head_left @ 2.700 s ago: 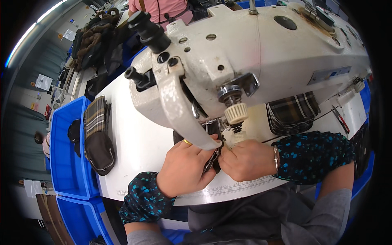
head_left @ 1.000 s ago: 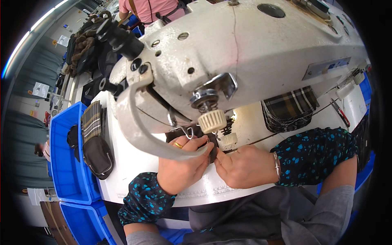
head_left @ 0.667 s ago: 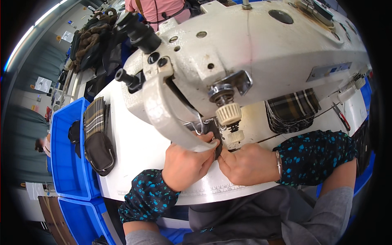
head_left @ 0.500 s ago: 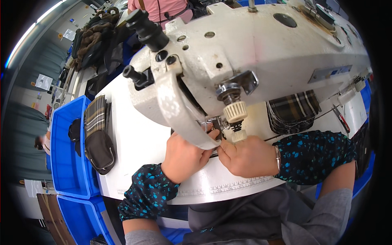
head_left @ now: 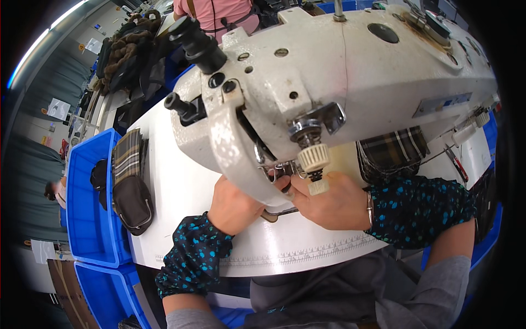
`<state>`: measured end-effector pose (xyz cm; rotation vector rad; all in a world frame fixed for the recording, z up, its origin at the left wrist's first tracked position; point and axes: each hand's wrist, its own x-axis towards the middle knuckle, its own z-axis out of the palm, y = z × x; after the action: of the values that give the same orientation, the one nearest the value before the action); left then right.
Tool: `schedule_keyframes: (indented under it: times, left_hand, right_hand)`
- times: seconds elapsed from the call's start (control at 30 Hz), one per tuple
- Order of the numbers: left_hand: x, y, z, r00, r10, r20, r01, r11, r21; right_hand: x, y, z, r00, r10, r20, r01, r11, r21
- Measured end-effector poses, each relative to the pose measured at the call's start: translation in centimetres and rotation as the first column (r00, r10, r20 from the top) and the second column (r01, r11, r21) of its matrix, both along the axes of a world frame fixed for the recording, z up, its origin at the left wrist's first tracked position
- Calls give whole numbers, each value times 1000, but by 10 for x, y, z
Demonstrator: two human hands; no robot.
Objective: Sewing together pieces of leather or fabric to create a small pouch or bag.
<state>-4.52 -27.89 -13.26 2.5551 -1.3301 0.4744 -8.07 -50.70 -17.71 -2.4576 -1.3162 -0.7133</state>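
Note:
My left hand (head_left: pixel 235 205) and my right hand (head_left: pixel 331 204) meet under the head of a white sewing machine (head_left: pixel 263 98), close to its presser foot (head_left: pixel 283 169). The fingers of both are bent and pinched together. Whatever they grip is mostly hidden by the hands and the machine's curved guard (head_left: pixel 233 148). Between them, a small dark edge with a tan corner (head_left: pixel 269 216) peeks out on the white table (head_left: pixel 192 197). The knurled tension knob (head_left: pixel 314 157) stands just above my right fingers.
Left of the machine lie a plaid fabric stack (head_left: pixel 127 156) and a dark zipped pouch (head_left: pixel 133 204), beside blue bins (head_left: pixel 90 219). Plaid pieces (head_left: pixel 392 153) sit behind my right wrist, with red-handled snips (head_left: pixel 456 163) farther right. A person in pink (head_left: pixel 211 13) is beyond the machine.
My left hand has shifted slightly left and my right hand a little away from me. The dark edge with the tan corner now shows below the guard.

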Motion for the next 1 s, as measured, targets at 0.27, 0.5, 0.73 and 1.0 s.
schedule_keyframes:
  times: [0.27,0.5,0.73,1.0]
  left_hand:
    - [-1,7,-5,969,79,-232,-69,996,54]
    - [1,2,0,974,34,-222,-39,999,-21]
    - [2,3,-3,973,132,-192,-115,989,95]
    - [-2,-12,3,972,190,-140,-186,982,35]
  right_hand:
    - [-4,-3,3,990,-32,-138,26,999,-43]
    - [-1,-1,6,987,-18,-161,20,1000,10]
    - [11,0,-20,979,-8,-201,-7,997,-71]
    - [6,-1,-5,939,-149,-311,162,987,16]
